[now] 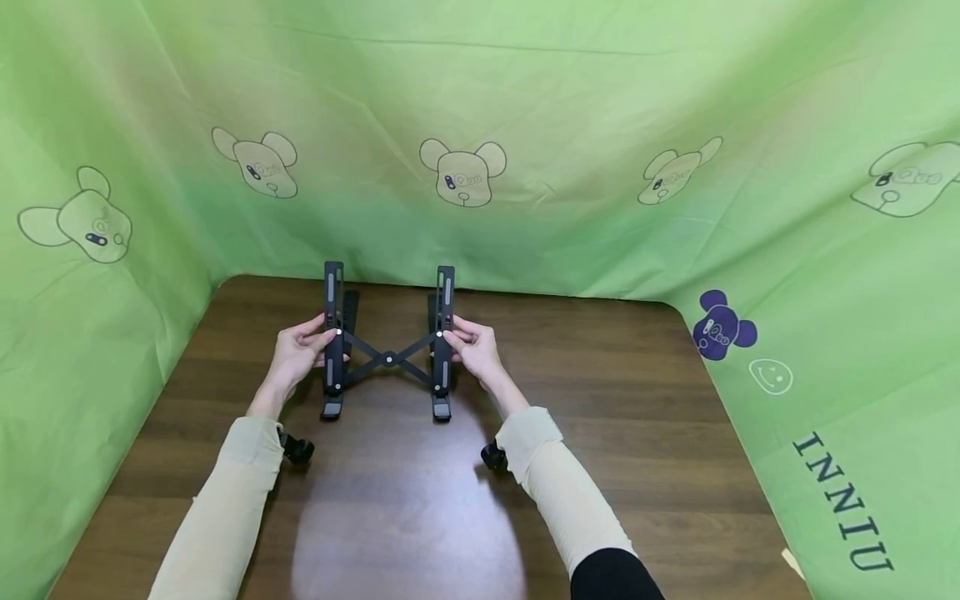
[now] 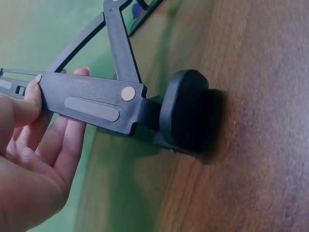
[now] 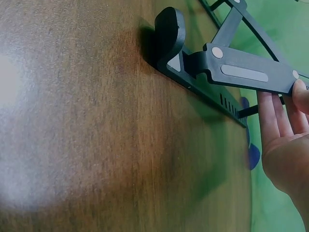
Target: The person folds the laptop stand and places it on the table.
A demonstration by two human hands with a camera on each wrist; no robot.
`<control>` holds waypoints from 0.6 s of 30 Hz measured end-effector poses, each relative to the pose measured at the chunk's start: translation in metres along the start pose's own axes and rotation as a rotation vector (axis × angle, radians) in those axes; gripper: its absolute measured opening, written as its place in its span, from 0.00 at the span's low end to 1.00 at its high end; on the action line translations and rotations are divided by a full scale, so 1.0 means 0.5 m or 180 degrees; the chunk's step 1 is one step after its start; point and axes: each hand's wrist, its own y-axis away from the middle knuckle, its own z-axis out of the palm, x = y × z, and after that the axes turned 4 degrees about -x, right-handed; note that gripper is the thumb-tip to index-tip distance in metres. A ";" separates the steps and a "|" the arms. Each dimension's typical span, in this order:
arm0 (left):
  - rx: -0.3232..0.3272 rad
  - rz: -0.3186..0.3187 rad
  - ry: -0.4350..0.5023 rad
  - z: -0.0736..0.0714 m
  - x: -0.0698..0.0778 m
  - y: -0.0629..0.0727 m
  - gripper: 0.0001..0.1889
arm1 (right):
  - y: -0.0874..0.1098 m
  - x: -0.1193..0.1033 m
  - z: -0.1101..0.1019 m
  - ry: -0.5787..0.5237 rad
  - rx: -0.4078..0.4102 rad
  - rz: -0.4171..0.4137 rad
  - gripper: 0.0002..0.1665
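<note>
A black folding laptop stand (image 1: 389,359) is spread open on the wooden table, its two long side arms joined by an X-shaped brace. My left hand (image 1: 295,353) grips the left arm of the stand, thumb on top and fingers beneath, as the left wrist view shows. On the other side my right hand (image 1: 474,347) pinches the right arm the same way. Grey pads line the upper faces of the arms. At the near ends, upturned lips (image 2: 186,106) stick up, and in the right wrist view a slotted base bar (image 3: 212,99) lies under the raised arm.
Around the brown wooden table (image 1: 615,400) hangs a green curtain (image 1: 555,100) printed with bear heads, close behind the stand. A black wrist camera (image 1: 298,451) is strapped by the left cuff, another (image 1: 492,456) by the right. Light glares off the table's near middle.
</note>
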 end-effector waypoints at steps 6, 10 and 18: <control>0.0004 -0.0057 -0.0063 0.010 0.001 0.001 0.31 | 0.002 0.006 -0.011 0.0017 0.0006 -0.0027 0.28; -0.0026 -0.0071 -0.0023 0.017 0.003 -0.002 0.32 | 0.004 0.006 -0.019 -0.0006 0.0015 -0.0054 0.28; -0.0027 -0.0074 -0.0028 0.025 0.005 -0.003 0.31 | 0.008 0.006 -0.025 0.0020 0.0056 -0.0039 0.28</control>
